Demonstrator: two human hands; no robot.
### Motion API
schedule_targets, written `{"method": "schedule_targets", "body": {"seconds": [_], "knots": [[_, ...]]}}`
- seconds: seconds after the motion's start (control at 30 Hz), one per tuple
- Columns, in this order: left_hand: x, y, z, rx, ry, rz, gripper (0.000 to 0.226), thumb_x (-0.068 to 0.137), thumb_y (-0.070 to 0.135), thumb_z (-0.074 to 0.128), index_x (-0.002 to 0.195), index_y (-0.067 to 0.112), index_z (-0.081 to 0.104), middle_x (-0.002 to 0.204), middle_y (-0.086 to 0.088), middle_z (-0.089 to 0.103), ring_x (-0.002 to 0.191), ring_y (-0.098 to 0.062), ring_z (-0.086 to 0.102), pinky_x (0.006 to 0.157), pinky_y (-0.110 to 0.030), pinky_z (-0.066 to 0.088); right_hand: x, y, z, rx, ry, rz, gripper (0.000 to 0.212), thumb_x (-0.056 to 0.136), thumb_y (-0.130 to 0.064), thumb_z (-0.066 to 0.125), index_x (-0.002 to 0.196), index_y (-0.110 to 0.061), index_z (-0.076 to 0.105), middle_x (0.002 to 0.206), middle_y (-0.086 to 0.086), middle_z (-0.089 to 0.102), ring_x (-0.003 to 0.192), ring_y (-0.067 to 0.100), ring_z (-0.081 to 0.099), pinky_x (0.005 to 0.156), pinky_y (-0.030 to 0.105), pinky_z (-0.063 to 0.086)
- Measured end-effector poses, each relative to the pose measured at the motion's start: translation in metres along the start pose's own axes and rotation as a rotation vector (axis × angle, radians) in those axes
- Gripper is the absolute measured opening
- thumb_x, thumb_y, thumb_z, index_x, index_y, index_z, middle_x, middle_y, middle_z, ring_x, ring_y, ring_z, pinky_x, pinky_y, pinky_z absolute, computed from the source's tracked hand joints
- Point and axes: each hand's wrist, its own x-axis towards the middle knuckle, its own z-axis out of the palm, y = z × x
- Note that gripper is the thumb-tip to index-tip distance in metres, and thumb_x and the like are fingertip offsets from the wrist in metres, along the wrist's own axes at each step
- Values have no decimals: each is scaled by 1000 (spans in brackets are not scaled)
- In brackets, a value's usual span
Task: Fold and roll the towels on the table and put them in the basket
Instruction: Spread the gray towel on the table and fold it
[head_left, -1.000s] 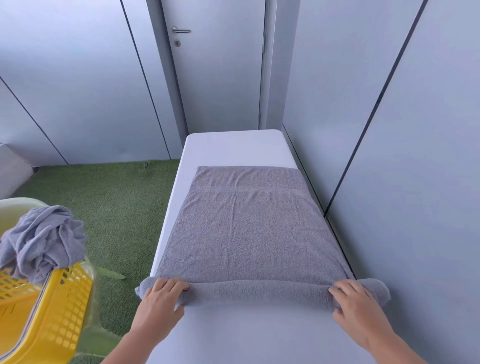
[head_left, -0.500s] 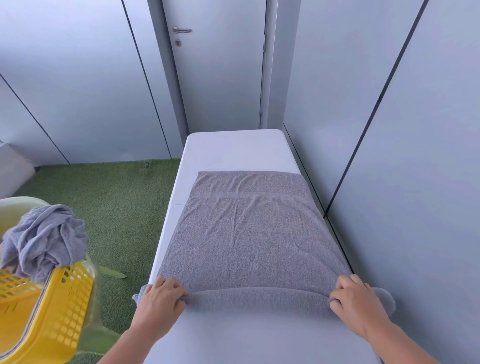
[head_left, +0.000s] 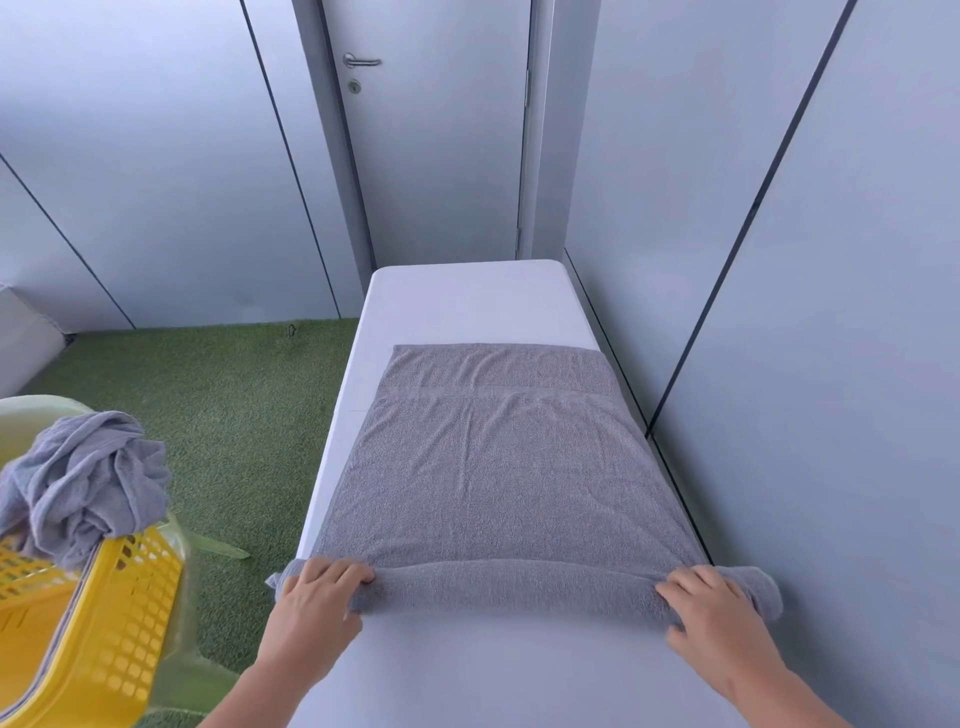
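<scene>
Change: since a second ago the far edge of the grey towel (head_left: 498, 467) has drawn slightly nearer the person; both hands are on the same ends of the roll as before.
Grey towel: lies flat on the white table (head_left: 467, 301), covering most of its width, with a woven band across its far end.
Rolled edge (head_left: 509, 587): the towel's near end is wound into a thick roll that runs across the table; its right end sticks out past the table edge towards the wall.
Left hand (head_left: 317, 603): grips the left end of the roll, fingers curled over the top and thumb on the near side.
Right hand (head_left: 711, 608): grips the right end of the roll the same way, fingers curved over the top.
Table: long, narrow and white, its right side against the wall, bare at the far end and in front of the roll.
Yellow basket (head_left: 119, 613): perforated plastic, on the floor to the left of the table, near the left arm.
Crumpled towel (head_left: 83, 478): a second grey towel, bunched up, sits on the basket's far rim.
Floor (head_left: 218, 415): green artificial grass.
Door (head_left: 441, 145): pale grey, closed, beyond the table's far end, with a metal lever handle (head_left: 361, 61).
Wall panels (head_left: 831, 312): pale grey with dark seams, on both sides.
</scene>
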Motion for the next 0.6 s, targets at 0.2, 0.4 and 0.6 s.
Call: {"method": "schedule_targets", "body": {"seconds": [0.2, 0.4, 0.6], "knots": [[6, -6, 8, 38, 55, 19, 15, 68, 41, 48, 80, 37, 58, 72, 26, 59, 81, -10, 45, 65, -30, 33, 8, 1, -3, -79, -90, 2, 19, 57, -44, 49, 52, -29, 57, 58, -19, 49, 70, 10, 46, 61, 26, 40], [11, -6, 6, 83, 140, 36, 20, 71, 41, 46, 70, 38, 66, 76, 21, 51, 78, -13, 47, 62, -32, 37, 13, -2, -10, -72, 24, 17, 12, 60, -33, 63, 49, -32, 60, 68, -19, 35, 66, 10, 35, 56, 24, 33], [13, 0, 2, -105, 214, -22, 14, 78, 24, 50, 83, 34, 58, 83, 16, 49, 73, -19, 56, 57, -33, 35, 14, -1, -4, 110, 62, 117, 40, 66, -6, 74, 91, -32, 58, 88, -15, 55, 76, 15, 47, 63, 33, 49]]}}
